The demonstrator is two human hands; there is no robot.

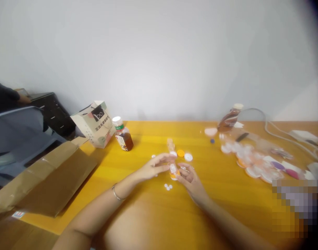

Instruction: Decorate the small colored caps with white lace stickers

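Observation:
A small orange-and-white piece with a pale figure on it (173, 171) is between my two hands, above the table; blur hides its exact kind. The fingers of my left hand (156, 166) curl over its top, with the thumb against its left side. From the lower right, my right hand (189, 180) grips it between thumb and fingers. Just beyond lie an orange disc (180, 153) and a white disc (188, 157), beside a small beige item (170, 144). Several small white dots (168, 188) lie on the near side of the hands.
On the yellow table (143, 215) stand a drink bottle (124, 137) and a paper gift bag (96, 125) at left, near a brown cardboard piece (51, 184). To the right are a blurred brown bottle (229, 118), several pale discs (252, 161) and a cable (266, 121).

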